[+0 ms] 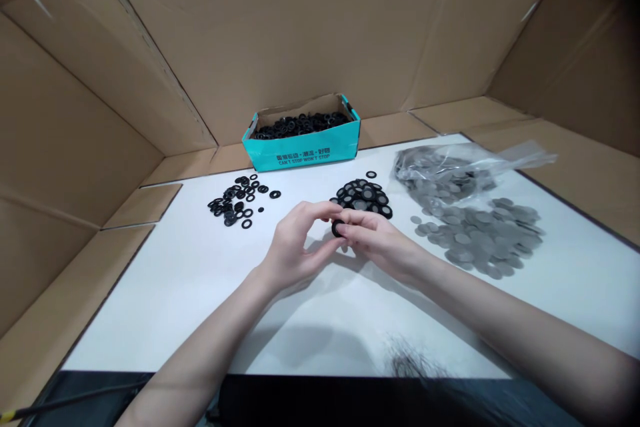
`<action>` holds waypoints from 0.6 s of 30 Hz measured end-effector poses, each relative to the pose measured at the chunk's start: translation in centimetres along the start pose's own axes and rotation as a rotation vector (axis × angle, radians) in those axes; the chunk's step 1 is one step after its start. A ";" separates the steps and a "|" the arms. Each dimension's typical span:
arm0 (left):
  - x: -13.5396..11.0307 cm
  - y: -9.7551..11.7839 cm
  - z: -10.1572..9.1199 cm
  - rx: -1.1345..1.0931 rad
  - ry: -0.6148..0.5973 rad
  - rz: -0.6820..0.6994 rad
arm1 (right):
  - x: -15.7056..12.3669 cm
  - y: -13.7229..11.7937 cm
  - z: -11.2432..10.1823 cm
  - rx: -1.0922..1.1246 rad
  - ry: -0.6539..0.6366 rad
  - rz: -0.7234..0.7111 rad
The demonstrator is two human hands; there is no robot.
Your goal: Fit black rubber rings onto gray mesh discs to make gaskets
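Watching from afar, I have the left hand point(295, 243) and the right hand point(380, 243) meeting over the middle of the worktop point(175, 293), both closed on one black ring point(335, 229). The left thumb and forefinger pinch its rim, and the right thumb lies across its face; I cannot tell whether a disc is seated in it, because the fingers cover too much.

Just beyond the fingers, toward the far edge, sits a heap of ringed discs point(364, 195), grey centres showing inside black rims; I judge these to be the finished part, a fair number by now.

Plenty is left, as far as I can judge. A scatter of loose rings point(231, 203) lies toward the worktop's far left corner, open-centred where I can make them out, and the turquoise box point(305, 152) at the far edge is well filled with more. Toward the right edge spreads a heap of loose grey discs point(485, 237) without rims, and behind it, near the far right corner, a clear plastic bag point(450, 173) holds others.
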State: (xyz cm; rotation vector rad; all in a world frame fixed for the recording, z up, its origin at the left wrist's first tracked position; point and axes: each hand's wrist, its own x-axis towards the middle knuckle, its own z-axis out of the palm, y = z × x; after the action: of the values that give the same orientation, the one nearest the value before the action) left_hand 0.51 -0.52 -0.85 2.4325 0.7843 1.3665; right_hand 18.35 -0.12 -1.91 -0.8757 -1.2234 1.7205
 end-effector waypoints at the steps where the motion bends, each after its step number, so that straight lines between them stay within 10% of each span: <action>1: 0.0 -0.1 -0.2 0.003 -0.027 0.014 | 0.0 0.0 -0.1 -0.004 0.000 0.011; 18: 0.3 -0.4 -0.6 -0.024 -0.106 0.055 | -0.1 -0.3 -0.2 -0.087 -0.037 -0.002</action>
State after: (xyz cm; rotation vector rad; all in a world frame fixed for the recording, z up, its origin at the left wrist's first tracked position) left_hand -0.01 -0.09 -0.48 2.5018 0.6762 1.2458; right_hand 18.65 -0.03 -1.70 -0.8964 -1.3316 1.6997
